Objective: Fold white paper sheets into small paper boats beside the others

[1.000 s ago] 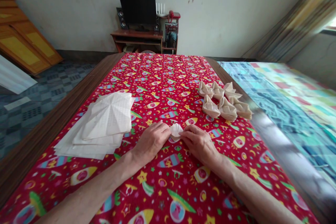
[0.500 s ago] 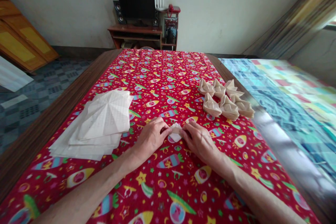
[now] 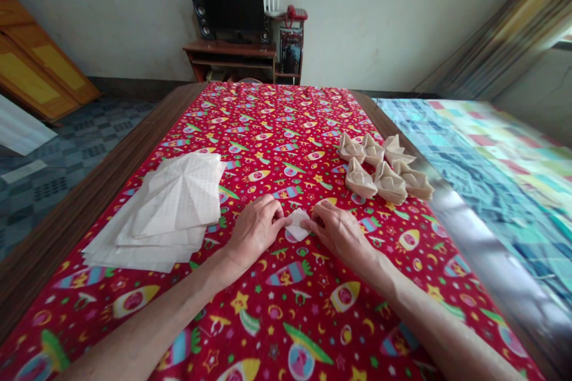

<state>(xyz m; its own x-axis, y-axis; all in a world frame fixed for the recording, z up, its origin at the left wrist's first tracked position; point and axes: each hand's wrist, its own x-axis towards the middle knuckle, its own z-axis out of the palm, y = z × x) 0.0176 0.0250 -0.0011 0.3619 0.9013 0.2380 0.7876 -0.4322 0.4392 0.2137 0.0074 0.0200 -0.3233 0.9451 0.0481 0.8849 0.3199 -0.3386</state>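
A small piece of folded white paper [image 3: 297,226] lies on the red patterned tablecloth [image 3: 286,286] in front of me. My left hand [image 3: 259,223] pinches its left corner between thumb and curled fingers. On the opposite side, my right hand [image 3: 337,229] has its thumb and fingers closed on the right corner. To the left rests a loose stack of creased paper sheets [image 3: 179,196]. Several folded paper boats [image 3: 389,183] stand in two rows at the right, beyond my right hand.
A dark monitor [image 3: 231,6] and a red telephone [image 3: 297,13] stand on a desk [image 3: 230,49] against the far wall. Right of the table is a bed with a blue checked cover [image 3: 429,149]. A wooden cabinet [image 3: 40,59] stands at the far left.
The folded paper now lies flatter and shows a diamond outline; its raised upper edge has gone down. Both hands have shifted only slightly.
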